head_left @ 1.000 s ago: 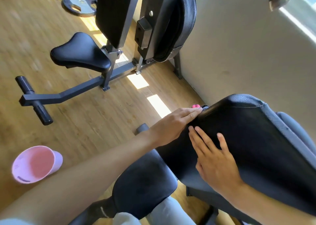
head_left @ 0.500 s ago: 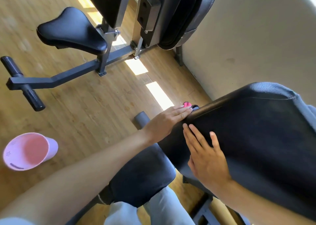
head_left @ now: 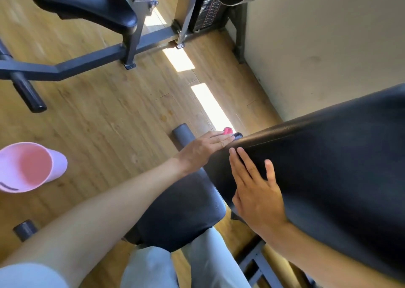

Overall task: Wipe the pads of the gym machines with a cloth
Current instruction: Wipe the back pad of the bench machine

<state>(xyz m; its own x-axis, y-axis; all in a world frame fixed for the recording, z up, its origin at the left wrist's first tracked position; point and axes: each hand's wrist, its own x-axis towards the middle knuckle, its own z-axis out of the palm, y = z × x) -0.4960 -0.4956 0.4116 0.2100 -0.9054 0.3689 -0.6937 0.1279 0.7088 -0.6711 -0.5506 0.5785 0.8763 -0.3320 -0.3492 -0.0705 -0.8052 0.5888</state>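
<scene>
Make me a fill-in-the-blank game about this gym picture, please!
1. The bucket on the wooden floor is colored ____.
2. The right hand lies flat on the big ____ back pad.
3. The left hand reaches the pad's edge with ____ fingers.
4. The floor is made of ____.

Missing words: pink; black; straight; wood

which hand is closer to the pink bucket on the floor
Left. The left hand lies at the back pad's near edge, on the pink bucket's side; the right hand rests flat on the pad, farther away.
</scene>
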